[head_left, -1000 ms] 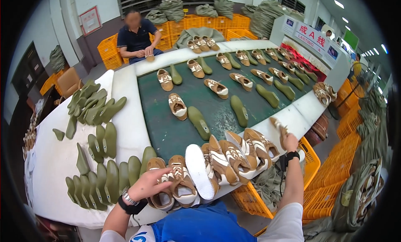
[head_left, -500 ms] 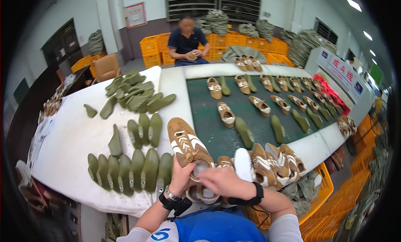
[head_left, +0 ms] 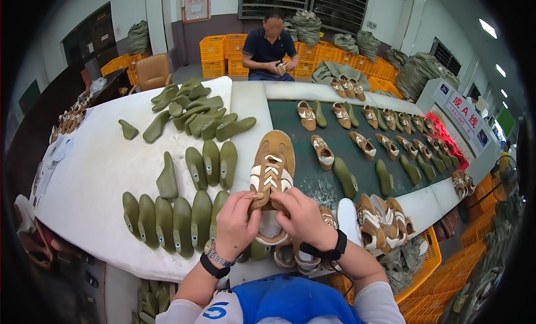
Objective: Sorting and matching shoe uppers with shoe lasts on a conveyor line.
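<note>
A brown sneaker with white stripes and white laces (head_left: 273,156) is held up in front of me, its toe pointing away. My left hand (head_left: 237,220) is closed on the left side of its tongue and lacing. From the other side, the closed fingers of my right hand (head_left: 301,217) pinch the same area. Below the hands shows the shoe's open heel collar; the fingers hide part of the tongue. Just left of my left hand stands a row of green shoe lasts (head_left: 182,226). Several more brown sneakers (head_left: 371,223) are lined up right of my right hand.
More green lasts (head_left: 192,114) are piled on the white table (head_left: 95,184). Sneakers and lasts sit in rows on the green belt (head_left: 304,184). Across the table a co-worker (head_left: 271,47) handles a small object. Orange crates (head_left: 213,48) are stacked behind.
My right hand has gone from the shoe's opening to the right side of its tongue. My left hand has shifted up to the lacing. The sneaker now points straighter away, and my view has turned slightly.
</note>
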Tool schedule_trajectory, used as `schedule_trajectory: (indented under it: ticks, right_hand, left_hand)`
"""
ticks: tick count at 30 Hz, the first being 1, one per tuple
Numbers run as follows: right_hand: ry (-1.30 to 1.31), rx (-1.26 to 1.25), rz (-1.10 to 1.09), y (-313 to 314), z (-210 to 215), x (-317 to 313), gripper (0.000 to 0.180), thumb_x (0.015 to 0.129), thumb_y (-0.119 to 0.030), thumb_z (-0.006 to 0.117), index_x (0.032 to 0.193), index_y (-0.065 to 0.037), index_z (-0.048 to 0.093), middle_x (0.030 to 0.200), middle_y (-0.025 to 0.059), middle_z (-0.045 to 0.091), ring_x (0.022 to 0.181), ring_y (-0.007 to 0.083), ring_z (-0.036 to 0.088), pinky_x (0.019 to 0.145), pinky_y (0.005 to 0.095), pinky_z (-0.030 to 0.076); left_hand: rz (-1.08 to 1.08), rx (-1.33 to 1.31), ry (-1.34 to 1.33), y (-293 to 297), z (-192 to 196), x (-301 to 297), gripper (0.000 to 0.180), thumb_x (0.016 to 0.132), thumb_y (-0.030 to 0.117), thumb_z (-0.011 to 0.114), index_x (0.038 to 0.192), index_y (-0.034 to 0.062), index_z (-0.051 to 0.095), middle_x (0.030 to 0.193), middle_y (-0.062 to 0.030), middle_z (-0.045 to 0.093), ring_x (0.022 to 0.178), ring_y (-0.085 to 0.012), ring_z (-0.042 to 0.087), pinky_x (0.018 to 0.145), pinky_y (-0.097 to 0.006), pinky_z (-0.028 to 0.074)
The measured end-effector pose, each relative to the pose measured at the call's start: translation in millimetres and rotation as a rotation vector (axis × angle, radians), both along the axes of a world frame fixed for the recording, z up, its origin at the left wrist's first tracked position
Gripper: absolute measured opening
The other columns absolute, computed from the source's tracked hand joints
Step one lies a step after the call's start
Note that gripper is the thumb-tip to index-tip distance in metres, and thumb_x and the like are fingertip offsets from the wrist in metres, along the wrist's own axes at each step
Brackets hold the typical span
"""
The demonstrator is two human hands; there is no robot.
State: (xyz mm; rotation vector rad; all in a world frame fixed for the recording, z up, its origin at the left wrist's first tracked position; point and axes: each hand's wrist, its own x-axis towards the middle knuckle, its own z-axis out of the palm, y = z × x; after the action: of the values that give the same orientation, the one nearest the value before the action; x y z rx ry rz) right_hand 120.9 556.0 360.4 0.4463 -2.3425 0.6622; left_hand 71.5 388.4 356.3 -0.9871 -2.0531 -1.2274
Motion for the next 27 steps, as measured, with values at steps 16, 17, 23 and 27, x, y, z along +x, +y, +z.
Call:
schedule_trajectory:
  ticks: [16, 17, 23, 27]
  right_hand:
    - [-0.315, 0.140, 0.011, 21, 8, 8, 0.043, 0.079, -0.012, 0.063, 0.121, -0.020, 0.054, 0.089, 0.0088, 0.054, 0.064, 0.0282, 0.059, 0.054, 0.0359, 0.049]
    - [-0.318, 0.135, 0.024, 19, 9, 7, 0.043, 0.079, -0.012, 0.063, 0.121, -0.020, 0.054, 0.089, 0.0088, 0.054, 0.064, 0.0282, 0.059, 0.054, 0.0359, 0.049]
    - [-0.452, 0.007, 0.019, 19, 1, -36, 0.035, 0.082, -0.016, 0.063, 0.117, -0.013, 0.058, 0.086, 0.0092, 0.061, 0.067, 0.0231, 0.060, 0.062, 0.0305, 0.050]
    - [-0.950, 0.354, 0.132, 30, -52, -139, 0.035, 0.083, -0.030, 0.055, 0.112, -0.012, 0.062, 0.104, 0.0138, 0.065, 0.091, 0.0338, 0.062, 0.081, 0.0419, 0.049]
  left_hand:
    - [-0.111, 0.117, -0.250, -9, -15, -28, 0.011, 0.076, -0.001, 0.060, 0.088, -0.0019, 0.061, 0.080, -0.0146, 0.062, 0.068, -0.0269, 0.061, 0.062, -0.032, 0.049]
    - [-0.043, 0.125, -0.250, -11, -19, -35, 0.010, 0.077, -0.002, 0.059, 0.087, -0.0034, 0.060, 0.080, -0.0130, 0.059, 0.065, -0.0227, 0.060, 0.060, -0.028, 0.048]
    - [0.132, 0.077, -0.390, -46, -49, -57, 0.014, 0.077, 0.004, 0.061, 0.089, -0.0005, 0.056, 0.080, -0.0139, 0.054, 0.063, -0.0285, 0.056, 0.058, -0.035, 0.047]
    - [0.332, 0.004, -0.399, -95, -77, -51, 0.012, 0.077, 0.005, 0.061, 0.086, 0.0000, 0.055, 0.077, -0.0139, 0.052, 0.062, -0.0287, 0.053, 0.056, -0.036, 0.044]
